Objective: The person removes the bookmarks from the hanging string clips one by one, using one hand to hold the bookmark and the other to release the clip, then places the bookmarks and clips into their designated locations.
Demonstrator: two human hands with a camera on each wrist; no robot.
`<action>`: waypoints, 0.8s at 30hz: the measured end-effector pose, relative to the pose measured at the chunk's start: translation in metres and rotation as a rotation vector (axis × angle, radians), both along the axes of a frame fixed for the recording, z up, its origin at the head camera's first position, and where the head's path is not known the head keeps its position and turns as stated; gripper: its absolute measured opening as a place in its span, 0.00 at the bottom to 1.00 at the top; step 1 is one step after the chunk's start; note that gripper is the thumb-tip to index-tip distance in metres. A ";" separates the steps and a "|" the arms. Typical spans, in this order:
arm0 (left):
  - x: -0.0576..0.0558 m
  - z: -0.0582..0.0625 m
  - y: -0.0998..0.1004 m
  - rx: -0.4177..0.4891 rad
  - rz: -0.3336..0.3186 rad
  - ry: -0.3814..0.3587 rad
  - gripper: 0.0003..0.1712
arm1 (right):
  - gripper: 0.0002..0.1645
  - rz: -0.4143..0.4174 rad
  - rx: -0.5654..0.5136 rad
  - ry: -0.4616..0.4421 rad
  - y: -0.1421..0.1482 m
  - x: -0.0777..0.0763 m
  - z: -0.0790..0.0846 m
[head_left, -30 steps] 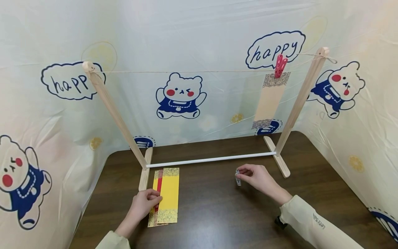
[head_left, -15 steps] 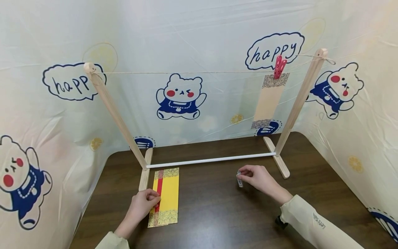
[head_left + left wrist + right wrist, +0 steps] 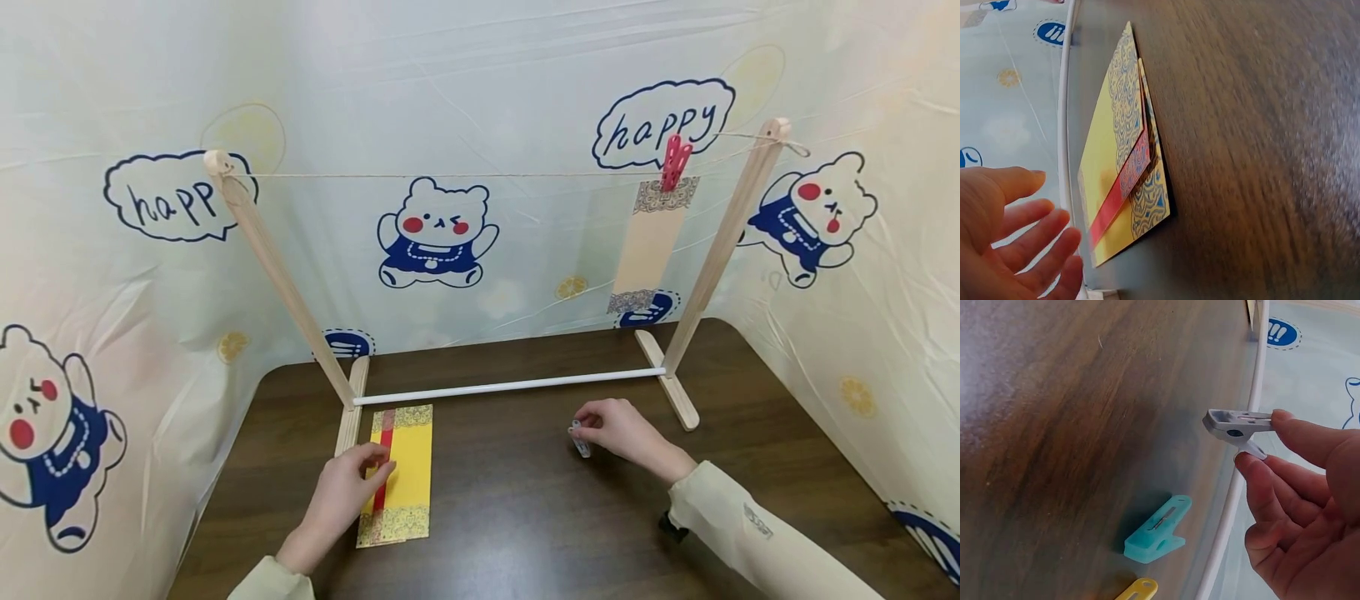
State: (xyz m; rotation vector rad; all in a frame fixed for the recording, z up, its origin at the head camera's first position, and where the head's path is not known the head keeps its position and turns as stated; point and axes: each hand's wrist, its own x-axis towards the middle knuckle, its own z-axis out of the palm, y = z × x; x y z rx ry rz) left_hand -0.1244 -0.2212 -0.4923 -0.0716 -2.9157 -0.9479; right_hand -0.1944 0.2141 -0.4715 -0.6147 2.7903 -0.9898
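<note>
In the head view my left hand (image 3: 347, 490) is over a fanned stack of patterned paper strips. Its thumb and fingers are apart and hold nothing. A yellow strip (image 3: 414, 467) lies on top, and the edge of a red strip (image 3: 1107, 214) shows between it and another yellow strip (image 3: 1152, 203) below. To the right, my right hand (image 3: 624, 435) pinches a grey clothespin (image 3: 1230, 420) by its handle ends, thumb on one and fingertips at the other. The clothespin is above the tabletop, its gripping end pointing away from my hand in the right wrist view.
A wooden stand (image 3: 281, 279) with a white crossbar (image 3: 510, 385) carries a string (image 3: 510, 175). A red clothespin (image 3: 675, 162) holds a beige strip (image 3: 651, 246) at its right. A teal clothespin (image 3: 1159, 531) and a yellow clothespin (image 3: 1139, 589) lie on the dark table (image 3: 502, 517).
My left thumb and fingers have parted from the strips, where they touched the edge before. The top yellow strip has settled flatter. The grey clothespin has tilted slightly in my right hand.
</note>
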 end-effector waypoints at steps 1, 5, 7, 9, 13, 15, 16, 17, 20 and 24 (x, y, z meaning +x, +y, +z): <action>0.000 0.001 0.001 -0.026 -0.010 0.022 0.14 | 0.10 0.000 0.008 0.004 -0.001 -0.001 0.000; 0.001 0.003 0.002 -0.106 -0.020 0.083 0.15 | 0.10 -0.005 0.039 0.010 -0.003 -0.004 -0.003; 0.002 0.004 0.003 -0.130 -0.020 0.111 0.16 | 0.10 -0.006 0.051 0.014 -0.004 -0.006 -0.006; 0.001 0.005 0.002 -0.144 -0.021 0.136 0.16 | 0.09 -0.005 0.063 0.018 -0.005 -0.008 -0.008; 0.001 0.006 0.002 -0.163 -0.036 0.197 0.16 | 0.09 -0.016 0.084 0.019 -0.007 -0.009 -0.010; 0.000 0.006 0.001 -0.171 -0.043 0.228 0.16 | 0.09 -0.029 0.102 0.017 -0.009 -0.010 -0.010; 0.000 0.007 0.001 -0.177 -0.044 0.243 0.16 | 0.09 -0.036 0.113 0.016 -0.010 -0.010 -0.010; -0.001 0.007 0.001 -0.184 -0.043 0.253 0.16 | 0.09 -0.038 0.127 0.019 -0.011 -0.010 -0.010; -0.001 0.009 0.000 -0.207 -0.035 0.265 0.18 | 0.10 -0.052 0.170 0.016 -0.014 -0.011 -0.010; -0.002 0.010 0.000 -0.226 -0.028 0.264 0.19 | 0.10 -0.063 0.229 0.018 -0.017 -0.012 -0.012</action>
